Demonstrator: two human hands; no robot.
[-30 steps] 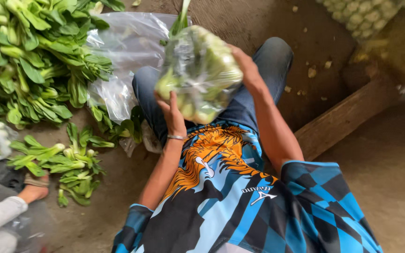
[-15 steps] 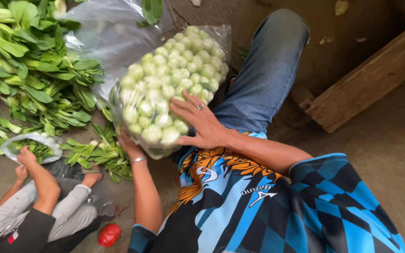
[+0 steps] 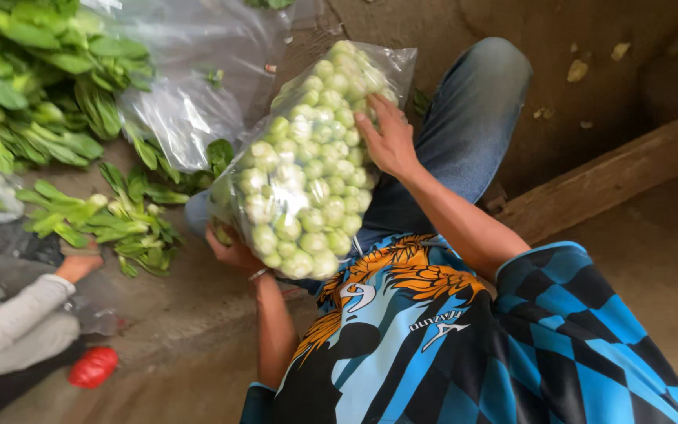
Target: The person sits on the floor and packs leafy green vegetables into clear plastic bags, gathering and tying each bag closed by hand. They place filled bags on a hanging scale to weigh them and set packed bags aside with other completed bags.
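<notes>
**Packed bag of bok choy held across the lap**

The clear plastic bag of bok choy (image 3: pixel 308 161), stem ends outward, lay tilted over the person's jeans-clad thigh (image 3: pixel 464 110), near the centre of the view. The right hand (image 3: pixel 386 141) lay flat on the bag's face at about 1 o'clock, fingers spread and pressing the film. The left hand (image 3: pixel 233 251) cupped the bag from below at about 8 o'clock; its fingers were mostly hidden under the bag, so how tightly they curled could not be told.

Loose bok choy (image 3: pixel 103 224) lay on the ground at 9 o'clock, a larger heap of greens (image 3: pixel 25 86) at 10 o'clock, and empty plastic bags (image 3: pixel 174 110) at 11 o'clock. Another person's sleeved arm (image 3: pixel 17 310) reached in at 8 o'clock, beside a red object (image 3: pixel 93 367).

The bag looked full and heavy. Its slick film could slip off the left palm, and the stretched plastic might split where the stems pushed hardest, likely spilling the heads onto the dirty floor.
</notes>
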